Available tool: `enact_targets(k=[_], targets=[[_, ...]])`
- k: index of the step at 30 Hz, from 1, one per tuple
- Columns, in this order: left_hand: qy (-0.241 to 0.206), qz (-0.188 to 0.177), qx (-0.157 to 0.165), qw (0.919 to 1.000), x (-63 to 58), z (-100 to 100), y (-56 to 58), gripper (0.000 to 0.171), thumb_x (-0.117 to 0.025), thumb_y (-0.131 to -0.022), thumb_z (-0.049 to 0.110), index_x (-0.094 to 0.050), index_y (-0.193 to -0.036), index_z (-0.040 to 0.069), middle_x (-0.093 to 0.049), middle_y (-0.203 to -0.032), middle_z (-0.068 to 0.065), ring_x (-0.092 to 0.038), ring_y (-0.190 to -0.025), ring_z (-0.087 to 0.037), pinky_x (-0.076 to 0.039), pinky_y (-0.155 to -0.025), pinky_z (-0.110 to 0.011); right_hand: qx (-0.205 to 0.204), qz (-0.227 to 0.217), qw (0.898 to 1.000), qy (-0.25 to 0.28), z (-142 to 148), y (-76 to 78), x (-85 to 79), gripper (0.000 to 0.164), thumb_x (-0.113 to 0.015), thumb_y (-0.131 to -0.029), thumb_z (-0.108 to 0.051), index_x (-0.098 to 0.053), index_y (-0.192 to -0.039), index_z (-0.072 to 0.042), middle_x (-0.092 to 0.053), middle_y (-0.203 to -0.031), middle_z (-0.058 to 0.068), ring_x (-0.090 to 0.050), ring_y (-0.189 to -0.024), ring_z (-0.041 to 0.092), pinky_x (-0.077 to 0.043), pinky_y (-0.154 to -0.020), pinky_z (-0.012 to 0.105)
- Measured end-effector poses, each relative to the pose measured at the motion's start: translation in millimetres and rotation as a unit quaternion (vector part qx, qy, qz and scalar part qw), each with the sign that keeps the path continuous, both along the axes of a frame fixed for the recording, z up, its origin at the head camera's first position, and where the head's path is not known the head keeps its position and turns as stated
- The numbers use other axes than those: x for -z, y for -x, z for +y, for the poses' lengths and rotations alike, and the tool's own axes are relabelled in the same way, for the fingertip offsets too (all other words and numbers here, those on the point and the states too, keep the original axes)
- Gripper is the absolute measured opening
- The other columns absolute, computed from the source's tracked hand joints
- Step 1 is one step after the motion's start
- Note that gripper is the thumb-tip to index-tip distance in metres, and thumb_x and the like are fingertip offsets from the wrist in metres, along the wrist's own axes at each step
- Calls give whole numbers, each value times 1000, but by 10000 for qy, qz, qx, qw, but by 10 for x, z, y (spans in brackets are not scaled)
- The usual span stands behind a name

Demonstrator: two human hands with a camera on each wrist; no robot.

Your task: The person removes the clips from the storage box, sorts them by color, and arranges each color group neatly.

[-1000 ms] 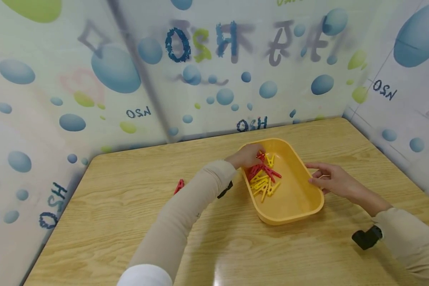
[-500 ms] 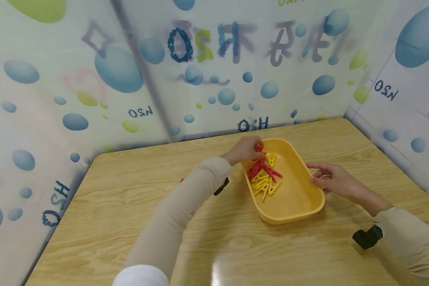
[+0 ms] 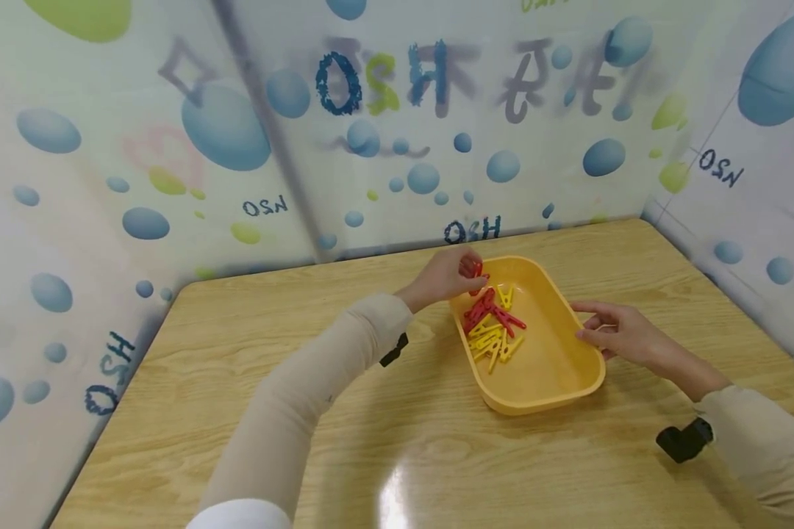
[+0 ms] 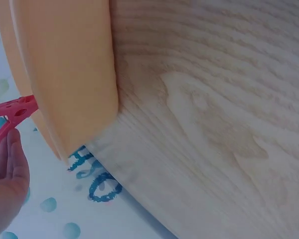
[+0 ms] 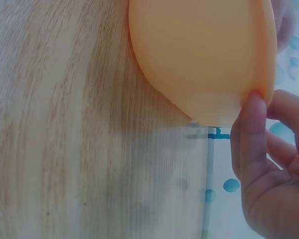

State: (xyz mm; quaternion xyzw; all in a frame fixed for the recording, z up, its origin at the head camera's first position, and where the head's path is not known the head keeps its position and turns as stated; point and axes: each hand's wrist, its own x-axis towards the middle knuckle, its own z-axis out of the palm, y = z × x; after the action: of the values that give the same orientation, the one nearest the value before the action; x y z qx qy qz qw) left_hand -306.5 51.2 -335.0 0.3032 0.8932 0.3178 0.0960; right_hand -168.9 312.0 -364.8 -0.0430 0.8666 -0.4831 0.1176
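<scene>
My left hand is over the far left rim of a yellow-orange plastic tray, pinching a red clothespin. Several red clothespins lie in the tray beneath it. Against the left wall, nearer me, is a pile of yellow clothespins, and a separate yellow one lies farther back. My right hand holds the tray's right rim. In the right wrist view, one fingertip presses the outer wall just below the rim, with another finger at the rim's edge.
The tray stands on a wood-grain table, toward its right half. A printed backdrop with blue and green drops rises behind the table's far edge and on both sides. My left sleeve crosses the table and covers part of it.
My left hand has drawn up and left from the pile with a red clothespin. My right hand keeps its place on the rim. A red clothespin on the table is now behind my left sleeve.
</scene>
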Motion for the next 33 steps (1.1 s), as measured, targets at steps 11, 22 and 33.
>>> enact_targets(k=[11, 22, 33], targets=[[-615, 37, -146, 9980, -161, -151, -247, 33, -67, -81, 22, -55, -108, 7, -58, -93, -1, -56, -85, -11, -46, -72, -18, -30, -15, 9999, -126, -19, 13, -5, 59, -56, -89, -21, -31, -135, 6, -51, -94, 15, -55, -70, 15, -51, -60, 30], [-971, 306, -227, 9945, -402, -595, -337, 33, -67, -81, 18, -54, -108, 5, -60, -93, -4, -58, -83, -15, -48, -74, -22, -64, 79, 9995, -301, -21, -16, 3, 60, -56, -89, -23, -30, -135, 6, -50, -95, 16, -54, -74, 19, -51, -61, 29], [-954, 181, -713, 9927, -247, -1190, -423, 30, -68, -79, 13, -54, -102, 1, -61, -93, -9, -60, -84, -20, -49, -75, -28, 10, 62, 9994, -345, -23, -13, 1, 60, -56, -89, -23, -31, -135, 6, -51, -95, 16, -55, -74, 18, -51, -62, 30]])
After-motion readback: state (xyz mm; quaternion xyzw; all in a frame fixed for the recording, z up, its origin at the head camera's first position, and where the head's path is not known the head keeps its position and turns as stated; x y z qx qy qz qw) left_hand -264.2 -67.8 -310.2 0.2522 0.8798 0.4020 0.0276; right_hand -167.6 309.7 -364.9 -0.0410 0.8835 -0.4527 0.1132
